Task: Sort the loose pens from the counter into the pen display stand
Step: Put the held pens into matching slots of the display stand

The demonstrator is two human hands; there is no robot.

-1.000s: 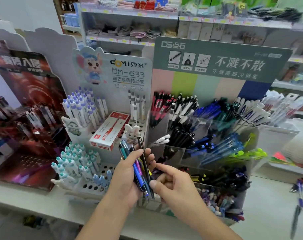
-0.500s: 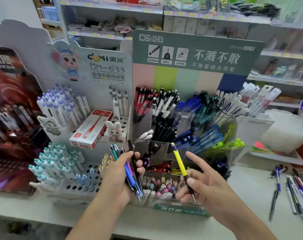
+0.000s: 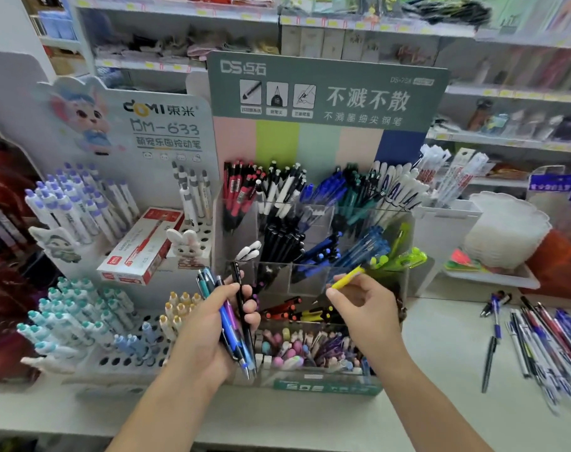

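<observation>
— What's in the left hand (image 3: 209,334)?
— A clutched bundle of slim plastic pens (image 3: 235,321), blue, teal, black.
— The right hand (image 3: 365,308)?
— Pinching a glossy yellow pen (image 3: 346,278) before the clear acrylic pen display stand (image 3: 313,220).

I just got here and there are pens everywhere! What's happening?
A person is sorting pens into the clear pen stand. The left hand grips a bunch of pens. The right hand pinches one yellow pen, held in front of the stand's middle row. More loose pens lie on the counter to the right.
</observation>
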